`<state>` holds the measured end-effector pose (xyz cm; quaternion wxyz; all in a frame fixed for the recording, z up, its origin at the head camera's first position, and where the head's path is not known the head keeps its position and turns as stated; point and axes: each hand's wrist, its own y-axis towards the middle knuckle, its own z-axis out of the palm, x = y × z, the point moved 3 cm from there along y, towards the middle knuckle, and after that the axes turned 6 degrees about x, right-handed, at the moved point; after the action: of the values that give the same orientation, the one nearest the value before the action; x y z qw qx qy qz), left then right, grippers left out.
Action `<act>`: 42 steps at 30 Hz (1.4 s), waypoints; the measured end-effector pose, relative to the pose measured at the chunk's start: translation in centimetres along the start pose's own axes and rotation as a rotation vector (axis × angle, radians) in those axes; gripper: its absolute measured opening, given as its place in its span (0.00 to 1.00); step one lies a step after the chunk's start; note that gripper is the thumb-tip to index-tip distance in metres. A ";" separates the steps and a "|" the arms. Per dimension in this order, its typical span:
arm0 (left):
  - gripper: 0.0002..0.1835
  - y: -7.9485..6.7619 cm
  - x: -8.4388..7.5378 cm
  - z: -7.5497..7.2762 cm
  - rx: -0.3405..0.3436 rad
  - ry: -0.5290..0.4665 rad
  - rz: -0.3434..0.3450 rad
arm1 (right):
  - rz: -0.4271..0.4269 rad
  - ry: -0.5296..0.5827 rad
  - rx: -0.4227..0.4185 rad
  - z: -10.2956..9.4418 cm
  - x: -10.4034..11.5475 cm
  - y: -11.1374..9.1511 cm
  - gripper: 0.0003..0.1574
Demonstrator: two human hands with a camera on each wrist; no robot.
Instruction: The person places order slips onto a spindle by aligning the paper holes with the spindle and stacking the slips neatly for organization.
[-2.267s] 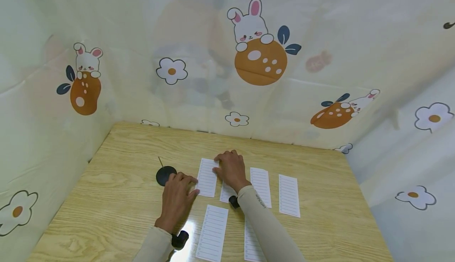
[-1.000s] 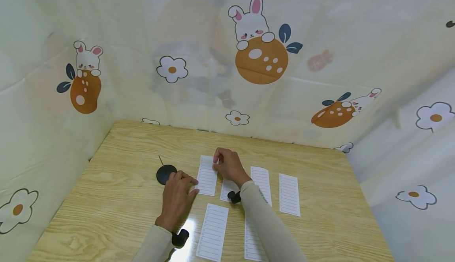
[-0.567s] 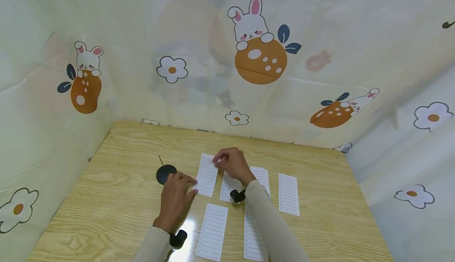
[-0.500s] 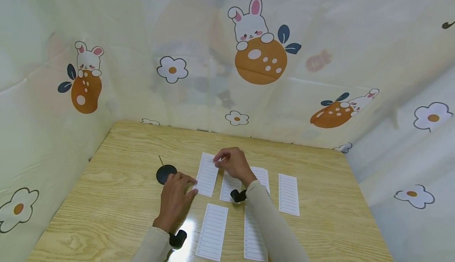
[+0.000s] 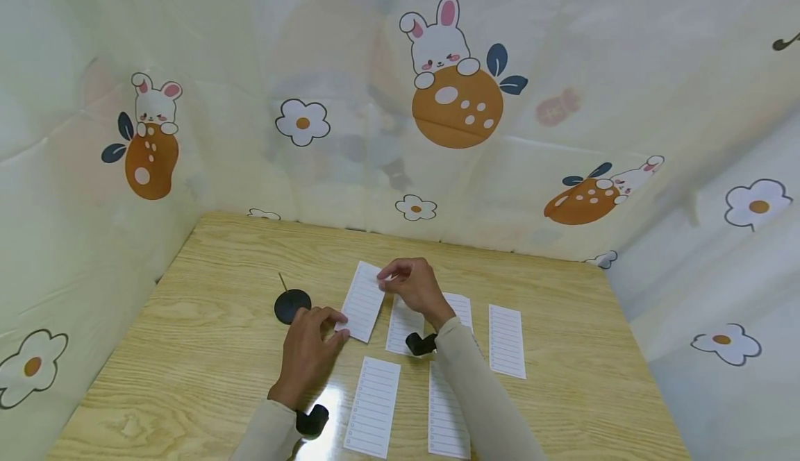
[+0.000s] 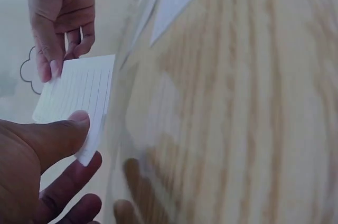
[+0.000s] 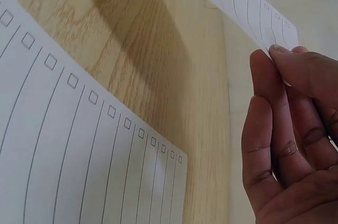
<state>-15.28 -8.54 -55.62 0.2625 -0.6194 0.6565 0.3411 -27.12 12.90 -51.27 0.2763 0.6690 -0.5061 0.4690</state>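
Observation:
Both hands hold one white lined checklist sheet [image 5: 362, 301], tilted and raised off the wooden table in the wrist views. My left hand [image 5: 306, 353] pinches its near left corner, thumb [image 6: 79, 123] on top and a finger beneath. At the far right corner my right hand [image 5: 415, 286] pinches the paper between thumb and fingertips [image 7: 280, 49]. The row of small checkboxes on the held sheet [image 7: 259, 10] shows in the right wrist view. A second checklist sheet [image 5: 403, 329] lies under the right wrist, partly covered.
A black disc [image 5: 291, 307] with a thin stick beside it lies left of the held sheet. More checklist sheets lie on the table [image 5: 581, 350]: one at the right [image 5: 507, 341], one in front [image 5: 372, 407], others partly under the right arm. A printed curtain [image 5: 350, 183] encloses the table.
The right hand's fingers have gone from spread at the sheet's edge to pinching its corner. The sheet has lifted and turned, its far end moving away and its near end leftward.

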 end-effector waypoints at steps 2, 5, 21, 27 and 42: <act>0.11 0.0 0.0 -0.1 -0.006 -0.044 -0.019 | -0.006 0.019 -0.006 0.0 0.0 0.0 0.08; 0.10 0.0 0.0 -0.4 -0.024 -0.119 -0.035 | -0.013 0.058 -0.010 0.0 0.1 -0.1 0.07; 0.08 0.1 -1.0 -2.0 -0.204 -0.418 -0.094 | -0.035 0.239 -0.060 0.4 1.4 -0.6 0.09; 0.09 0.0 -1.3 -2.5 -0.272 -0.485 -0.074 | -0.018 0.334 -0.069 0.9 2.0 -1.1 0.11; 0.07 -0.1 -1.8 -3.8 -0.318 -0.503 -0.061 | -0.068 0.279 -0.014 1.0 3.0 -1.4 0.12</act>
<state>-14.70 -10.31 -51.89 0.3265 -0.5682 0.4904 0.5745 -25.34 11.29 -48.75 0.3644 0.6119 -0.4433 0.5443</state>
